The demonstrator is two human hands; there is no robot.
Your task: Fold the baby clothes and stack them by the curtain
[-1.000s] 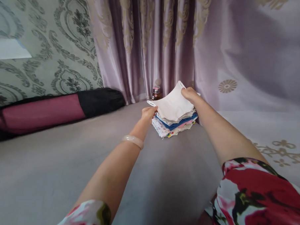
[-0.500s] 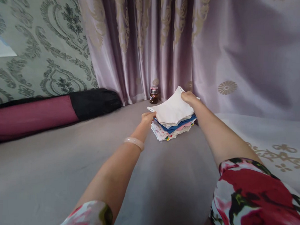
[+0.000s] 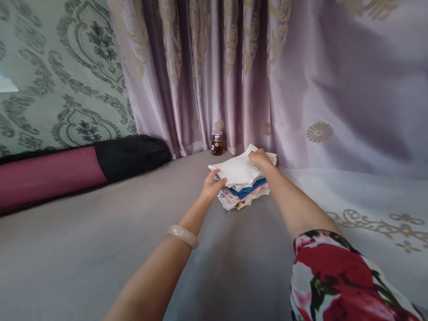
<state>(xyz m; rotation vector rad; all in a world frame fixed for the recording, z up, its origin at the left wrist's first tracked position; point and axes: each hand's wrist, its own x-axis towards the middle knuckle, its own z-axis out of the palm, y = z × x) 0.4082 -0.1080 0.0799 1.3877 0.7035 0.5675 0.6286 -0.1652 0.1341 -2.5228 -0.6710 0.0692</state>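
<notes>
A stack of folded cloths [image 3: 250,189] lies on the grey surface, with blue, pink and patterned layers showing at its near side. On top rests a white cloth [image 3: 235,170], spread nearly flat. My left hand [image 3: 213,184] is at the left edge of the stack, its thumb and index finger apart and touching the cloth's side. At the far right part of the white cloth, my right hand [image 3: 260,158] has its fingers closed on the edge; some of its fingertips are hidden.
Behind the stack stands a small brown jar [image 3: 216,145] with a silver and pink lid, close to the purple curtain [image 3: 203,84]. A long maroon and black bag [image 3: 57,170] lies along the patterned wall. White fabric with gold embroidery [image 3: 385,220] extends at the right.
The white cloth has come down flatter onto the stack. My left hand has loosened its pinch and spread its fingers; my right hand has lowered with the cloth's corner.
</notes>
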